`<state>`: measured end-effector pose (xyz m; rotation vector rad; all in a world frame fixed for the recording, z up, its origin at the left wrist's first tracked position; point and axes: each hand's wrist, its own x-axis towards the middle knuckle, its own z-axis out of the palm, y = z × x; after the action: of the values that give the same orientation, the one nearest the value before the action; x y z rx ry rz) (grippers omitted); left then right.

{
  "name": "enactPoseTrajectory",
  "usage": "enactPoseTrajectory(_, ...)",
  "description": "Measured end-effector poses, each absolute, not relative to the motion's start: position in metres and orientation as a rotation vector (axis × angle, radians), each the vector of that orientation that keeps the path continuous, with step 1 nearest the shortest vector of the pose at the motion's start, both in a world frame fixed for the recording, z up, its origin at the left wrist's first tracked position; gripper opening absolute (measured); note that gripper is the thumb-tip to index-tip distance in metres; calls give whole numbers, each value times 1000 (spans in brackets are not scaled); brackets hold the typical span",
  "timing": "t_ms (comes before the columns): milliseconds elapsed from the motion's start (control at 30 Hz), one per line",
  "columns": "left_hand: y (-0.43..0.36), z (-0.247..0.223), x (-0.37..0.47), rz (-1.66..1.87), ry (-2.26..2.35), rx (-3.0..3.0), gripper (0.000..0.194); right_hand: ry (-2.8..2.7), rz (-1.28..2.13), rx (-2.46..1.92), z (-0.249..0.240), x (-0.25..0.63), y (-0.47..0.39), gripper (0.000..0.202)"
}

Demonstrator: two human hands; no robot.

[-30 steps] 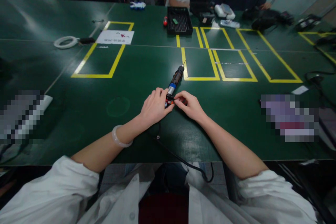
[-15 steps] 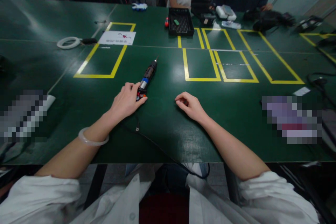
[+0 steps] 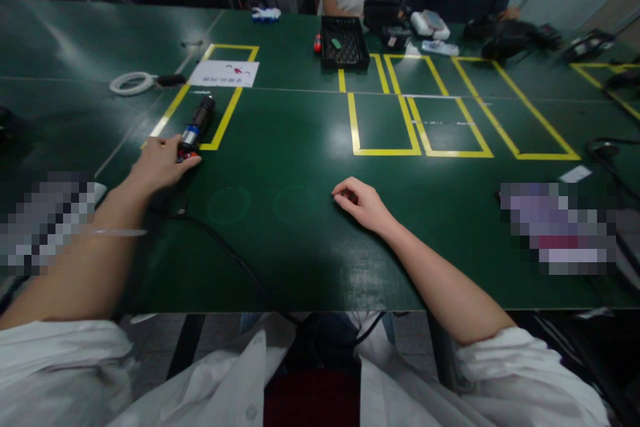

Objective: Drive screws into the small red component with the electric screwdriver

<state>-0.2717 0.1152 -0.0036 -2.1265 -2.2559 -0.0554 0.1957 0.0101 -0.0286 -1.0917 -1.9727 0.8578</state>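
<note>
My left hand is closed around the rear end of an electric screwdriver. This tool has a dark body with a blue and silver band and red at its back end. It lies slanted within the left yellow-taped rectangle, its front pointing away from me. A black cord trails from it across the table toward my lap. My right hand rests on the table near the middle, fingers curled. Something dark reddish shows inside the curl, too small to make out.
A white paper sheet lies beyond the screwdriver, beside a white coil. A black tray with a green piece stands at the far side, a red item beside it. More yellow-taped rectangles mark the right. Two people sit opposite.
My left hand has carried the electric screwdriver left and away from me, from the table's middle into the left taped rectangle, its cord dragging along. My right hand has stayed in place.
</note>
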Motion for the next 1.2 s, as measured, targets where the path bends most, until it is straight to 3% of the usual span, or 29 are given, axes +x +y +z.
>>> enactPoseTrajectory(133, 126, 0, -293, 111, -2391, -1990, 78, -1981, 862, -1089, -30, 196, 10, 6)
enactPoseTrajectory(333, 109, 9, -285, 20, -2379, -1929, 85, -1980, 861, -1078, -30, 196, 10, 6)
enactPoseTrajectory(533, 84, 14, -255, 33, -2206, -1857, 56, -1977, 861, -1081, -27, 195, 9, 5)
enactPoseTrajectory(667, 84, 18, -248, 6, -2247, -1817, 51, -1978, 863, -1086, -26, 195, 9, 5)
enactPoseTrajectory(800, 88, 24, -227, -265, -2305, -1766, 46, -1992, 849, -1089, -27, 193, 10, 6)
enactPoseTrajectory(1000, 76, 20, -129, -1166, -2329, -2620, 36, -1996, 854, -1089, -30, 193, 10, 8)
enactPoseTrajectory(1133, 50, 19, -57, -1136, -2149, -3262, 47, -1965, 894, -1070, -30, 194, 9, 6)
enactPoseTrajectory(1200, 38, 18, -35, -1087, -1987, -3490, 56, -1915, 978, -1032, -29, 193, 9, 15)
